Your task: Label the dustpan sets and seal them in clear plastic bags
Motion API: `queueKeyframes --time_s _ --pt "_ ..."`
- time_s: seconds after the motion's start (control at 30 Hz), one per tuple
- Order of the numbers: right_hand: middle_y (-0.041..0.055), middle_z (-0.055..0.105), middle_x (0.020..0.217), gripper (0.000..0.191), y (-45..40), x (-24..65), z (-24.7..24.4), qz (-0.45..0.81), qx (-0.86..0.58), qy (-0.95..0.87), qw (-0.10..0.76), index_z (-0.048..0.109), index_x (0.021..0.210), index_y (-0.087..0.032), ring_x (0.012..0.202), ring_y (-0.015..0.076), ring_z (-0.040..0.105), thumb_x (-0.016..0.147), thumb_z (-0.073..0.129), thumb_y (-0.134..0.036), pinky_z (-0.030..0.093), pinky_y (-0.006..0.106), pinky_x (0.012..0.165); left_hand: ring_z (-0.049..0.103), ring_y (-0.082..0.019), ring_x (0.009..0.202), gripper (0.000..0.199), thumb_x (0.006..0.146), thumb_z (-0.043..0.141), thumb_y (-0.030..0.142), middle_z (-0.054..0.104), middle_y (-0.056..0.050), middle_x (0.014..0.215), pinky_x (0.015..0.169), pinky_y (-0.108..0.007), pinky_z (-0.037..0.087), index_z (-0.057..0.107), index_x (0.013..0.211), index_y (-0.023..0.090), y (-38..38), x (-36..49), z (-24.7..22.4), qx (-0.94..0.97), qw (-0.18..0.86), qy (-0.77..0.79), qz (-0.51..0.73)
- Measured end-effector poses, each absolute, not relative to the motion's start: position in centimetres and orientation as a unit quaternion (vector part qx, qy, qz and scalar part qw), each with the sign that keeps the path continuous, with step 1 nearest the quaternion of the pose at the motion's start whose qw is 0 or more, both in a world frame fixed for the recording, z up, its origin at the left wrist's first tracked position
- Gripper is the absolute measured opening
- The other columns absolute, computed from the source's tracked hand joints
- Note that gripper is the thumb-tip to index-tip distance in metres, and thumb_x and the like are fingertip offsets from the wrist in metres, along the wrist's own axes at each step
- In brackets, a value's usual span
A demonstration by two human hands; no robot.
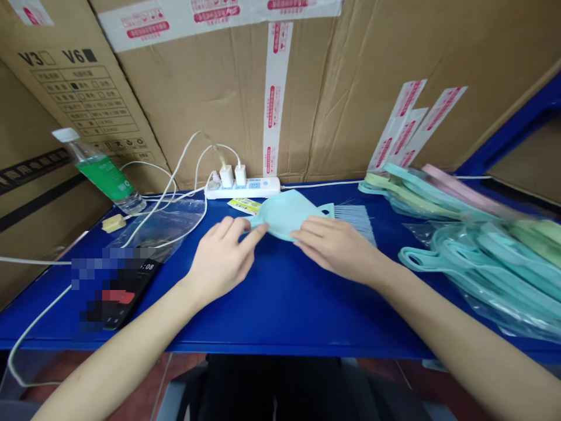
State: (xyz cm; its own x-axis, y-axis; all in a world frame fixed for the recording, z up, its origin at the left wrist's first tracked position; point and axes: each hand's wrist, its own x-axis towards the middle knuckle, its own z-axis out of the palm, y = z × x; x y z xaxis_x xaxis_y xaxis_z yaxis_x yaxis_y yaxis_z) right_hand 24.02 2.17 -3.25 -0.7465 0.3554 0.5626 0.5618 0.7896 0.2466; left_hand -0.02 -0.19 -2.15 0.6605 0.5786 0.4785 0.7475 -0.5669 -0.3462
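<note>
A small light-blue dustpan (287,213) is held between my two hands over the middle of the blue table. My left hand (223,251) is closed around its handle end, thumb along the near rim. The fingers of my right hand (335,242) pinch the pan's right edge. Just behind that hand shows a light-blue brush (353,217) with fine pale bristles and a holed end. Part of the brush is covered by my right hand, so I cannot tell whether the two touch.
Piles of dustpans (464,266) in blue, green and pink, some in clear bags, lie at the right. A power strip (243,188) with white cables, a yellow-green packet (244,204), a water bottle (105,178) and a phone (127,292) are about. Cardboard (210,99) walls the back.
</note>
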Motion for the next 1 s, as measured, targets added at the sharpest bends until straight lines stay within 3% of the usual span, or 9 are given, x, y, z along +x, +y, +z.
queueKeyframes --time_s 0.1,0.23,0.5,0.6,0.73,0.83,1.0 --pt "0.0037 0.06 0.068 0.036 1.2 23.0 -3.4 -0.172 -0.206 -0.933 0.24 0.068 0.084 -0.014 0.066 0.0158 0.053 0.099 0.035 -0.015 0.041 0.028 0.061 0.06 -0.029 0.094 0.048 0.087 0.056 0.026 0.063 -0.015 0.11 0.077 -0.04 0.05 0.05 0.134 0.013 0.0 -0.1 -2.1 -0.849 0.255 -0.449 -0.114" --pt "0.0025 0.059 0.067 0.035 0.2 22.4 -3.6 -0.107 -0.192 -0.948 0.229 0.068 0.084 -0.015 0.066 0.0149 0.051 0.098 0.036 -0.013 0.039 0.027 0.059 0.064 -0.029 0.089 0.065 0.086 0.063 0.04 0.067 -0.011 0.095 0.078 -0.041 0.05 0.043 0.14 0.009 0.1 0.1 -2.2 -0.859 0.185 -0.476 -0.005" --pt "0.0024 0.065 0.074 0.026 0.7 23.0 -3.3 0.089 -0.193 -0.943 0.255 0.069 0.089 -0.016 0.069 0.0132 0.057 0.097 0.046 -0.028 0.045 0.026 0.065 0.068 -0.023 0.088 0.053 0.088 0.062 0.02 0.068 -0.006 0.096 0.074 -0.032 0.05 0.046 0.138 0.019 -0.3 0.7 -1.4 -0.864 0.129 -0.48 0.081" --pt "0.0076 0.069 0.085 0.029 2.3 24.4 -3.5 0.014 -0.295 -0.914 0.279 0.069 0.097 -0.016 0.08 0.0191 0.06 0.097 0.041 -0.026 0.049 0.033 0.073 0.066 -0.024 0.091 0.037 0.088 0.057 0.014 0.068 -0.006 0.098 0.076 -0.035 0.049 0.06 0.124 0.023 -0.2 0.5 -1.2 -0.865 0.14 -0.473 0.093" --pt "0.0144 0.068 0.095 0.029 4.4 26.4 -4.5 -0.108 -0.443 -0.869 0.191 0.068 0.105 -0.014 0.09 0.0276 0.06 0.092 0.045 -0.026 0.05 0.043 0.079 0.063 -0.025 0.089 0.042 0.086 0.051 0.004 0.068 -0.006 0.096 0.077 -0.037 0.047 0.067 0.118 0.026 -0.1 0.0 -1.1 -0.872 0.152 -0.459 0.08" --pt "0.0152 0.068 0.097 0.028 5.2 27.4 -5.3 -0.121 -0.456 -0.869 0.146 0.069 0.103 -0.014 0.091 0.0286 0.059 0.09 0.049 -0.03 0.051 0.044 0.08 0.062 -0.024 0.087 0.046 0.082 0.05 0.0 0.067 -0.007 0.097 0.075 -0.036 0.046 0.069 0.115 0.027 0.0 -0.4 -1.3 -0.878 0.154 -0.449 0.059" --pt "0.0149 0.069 0.093 0.032 5.9 28.1 -5.7 -0.128 -0.448 -0.87 0.163 0.069 0.102 -0.014 0.085 0.0277 0.059 0.094 0.043 -0.03 0.051 0.044 0.078 0.062 -0.024 0.088 0.05 0.08 0.047 -0.003 0.068 -0.008 0.098 0.076 -0.036 0.046 0.071 0.111 0.028 -0.2 -0.6 -1.4 -0.885 0.151 -0.438 0.054"
